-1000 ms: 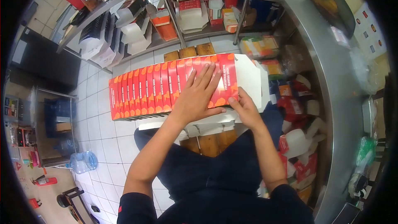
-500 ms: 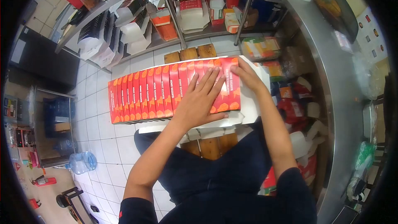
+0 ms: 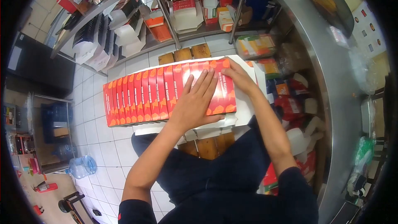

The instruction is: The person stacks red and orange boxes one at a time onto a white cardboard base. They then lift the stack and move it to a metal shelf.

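Observation:
A fanned row of flat red cartons (image 3: 141, 96) with orange print lies across my lap over a wooden stool (image 3: 207, 147). My left hand (image 3: 195, 101) lies flat, fingers spread, on the right end of the row. The topmost red carton (image 3: 224, 95) sits under both hands. My right hand (image 3: 238, 76) rests on that carton's far right corner, fingers curled on its edge. White unfolded carton flaps (image 3: 244, 112) stick out beneath the row on the right.
Metal shelving (image 3: 166, 12) ahead carries stacks of white and red boxes. A steel counter (image 3: 327, 70) curves along the right, with bags and packets (image 3: 290, 95) piled under it. A water bottle (image 3: 81, 166) stands on the tiled floor at left.
My right hand moved from the near right corner of the top carton up to its far right corner. My left hand stayed flat on the row.

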Motion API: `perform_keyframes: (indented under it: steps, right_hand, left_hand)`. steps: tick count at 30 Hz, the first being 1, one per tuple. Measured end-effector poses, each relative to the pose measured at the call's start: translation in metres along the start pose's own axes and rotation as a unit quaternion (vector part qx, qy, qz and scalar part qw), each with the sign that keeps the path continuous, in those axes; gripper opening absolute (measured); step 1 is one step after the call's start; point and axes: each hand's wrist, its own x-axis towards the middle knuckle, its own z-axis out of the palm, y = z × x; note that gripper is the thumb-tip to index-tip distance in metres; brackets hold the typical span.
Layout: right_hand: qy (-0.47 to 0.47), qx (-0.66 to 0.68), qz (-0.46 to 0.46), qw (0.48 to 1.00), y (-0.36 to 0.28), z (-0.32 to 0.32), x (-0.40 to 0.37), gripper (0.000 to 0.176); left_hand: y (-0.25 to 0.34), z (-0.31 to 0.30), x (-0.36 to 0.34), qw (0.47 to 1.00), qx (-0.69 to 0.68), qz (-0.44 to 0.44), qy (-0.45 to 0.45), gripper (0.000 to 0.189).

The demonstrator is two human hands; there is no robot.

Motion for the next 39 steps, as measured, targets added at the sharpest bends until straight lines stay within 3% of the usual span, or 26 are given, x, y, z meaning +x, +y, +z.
perform_keyframes:
  steps: [2,5,8,11,13,15,16,19,25,31,33,36,38,39]
  right_hand:
    - [-0.011,-0.003,0.009,1.0,0.002,0.0,0.003,0.034]
    - [0.043,0.002,0.029,0.999,0.009,0.007,0.002,0.036]
    - [0.061,0.016,-0.009,0.998,0.021,0.003,-0.003,0.038]
    - [0.247,0.045,-0.121,0.96,0.021,0.026,-0.041,0.041]
    - [0.226,0.089,-0.125,0.962,0.033,0.052,-0.082,0.043]
    - [0.242,0.047,-0.05,0.968,0.032,0.083,-0.115,0.05]
    - [0.261,0.066,-0.076,0.96,0.037,0.095,-0.119,0.05]
    - [0.236,0.032,-0.038,0.97,0.066,0.1,-0.13,0.048]
    - [0.206,0.008,-0.022,0.978,0.061,0.102,-0.133,0.046]
    - [0.185,0.041,-0.015,0.982,0.054,0.102,-0.129,0.05]
    - [0.143,0.021,-0.071,0.987,0.048,0.098,-0.124,0.053]
    - [0.152,0.105,-0.096,0.978,0.052,0.079,-0.098,0.056]
    - [0.223,0.153,-0.152,0.951,0.054,0.065,-0.059,0.063]
    - [0.216,0.138,-0.125,0.958,0.043,0.06,-0.043,0.066]
  left_hand:
    - [0.0,0.001,-0.002,1.0,0.003,0.001,0.003,0.114]
    - [0.001,-0.001,-0.001,1.0,0.022,0.009,0.001,0.113]
    - [0.003,-0.003,0.0,1.0,0.005,-0.006,-0.002,0.117]
    - [0.001,0.0,-0.002,1.0,0.011,-0.006,0.004,0.094]
    - [0.001,0.003,-0.002,1.0,0.021,-0.009,0.011,0.083]
    - [0.004,0.003,-0.002,1.0,0.023,-0.018,0.004,0.069]
    - [0.005,0.003,-0.003,1.0,0.02,-0.017,0.001,0.069]
    - [0.005,0.004,-0.001,0.999,0.02,-0.025,0.01,0.067]
    - [0.005,0.007,-0.002,0.999,0.026,-0.026,0.02,0.066]
    - [0.006,0.006,-0.001,0.999,0.039,-0.021,0.011,0.065]
    - [0.008,0.005,-0.002,0.999,0.037,-0.022,0.004,0.065]
    - [0.007,0.005,0.001,0.999,0.037,-0.012,-0.004,0.065]
    - [0.007,0.005,0.001,0.999,0.041,-0.013,-0.005,0.065]
    - [0.008,0.004,0.002,0.999,0.046,-0.01,-0.009,0.064]
